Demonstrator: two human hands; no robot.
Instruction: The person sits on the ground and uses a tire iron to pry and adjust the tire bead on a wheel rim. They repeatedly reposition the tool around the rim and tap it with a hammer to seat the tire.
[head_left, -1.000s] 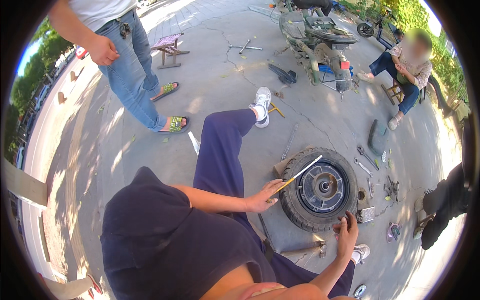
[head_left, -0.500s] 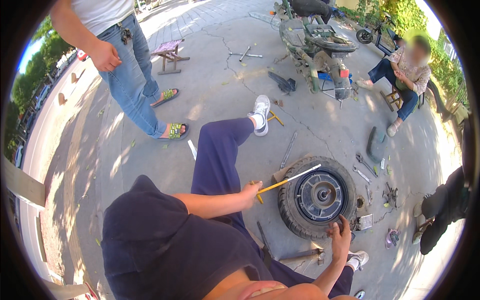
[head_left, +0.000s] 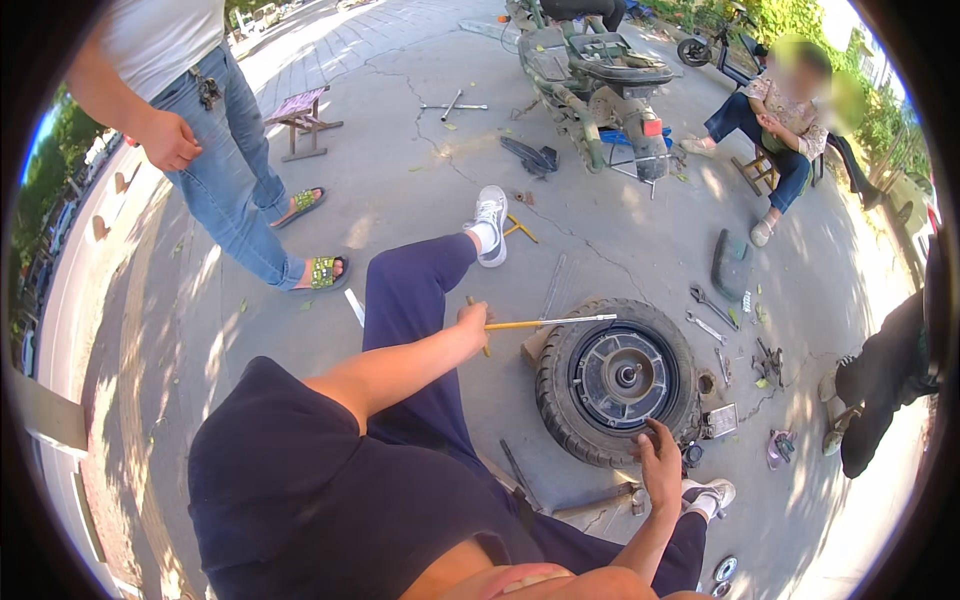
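My left hand [head_left: 471, 328] is closed on the handle of a yellow T-handle tool [head_left: 523, 323], whose long silver shaft reaches horizontally over the upper part of a wheel with a black tyre [head_left: 560, 400] and hub [head_left: 628, 374] lying flat on the ground. My right hand [head_left: 660, 458] is at the tyre's lower right edge, fingers apart and slightly curled, holding nothing I can see. Several wrenches [head_left: 705, 325] lie right of the wheel, beside a small metal box [head_left: 721, 421]. A hammer-like tool [head_left: 585, 512] lies below the tyre.
A person in jeans [head_left: 230, 190] stands left, near a folding stool [head_left: 300, 118]. A partly dismantled scooter [head_left: 590, 95] stands at the back. A seated person [head_left: 785, 135] is at upper right, another person in black [head_left: 880, 390] at right. A second yellow T-tool [head_left: 521, 229] lies near my foot.
My left hand has moved up and left with the tool, swinging its shaft from diagonal to nearly horizontal over the tyre. My right hand has moved slightly left.
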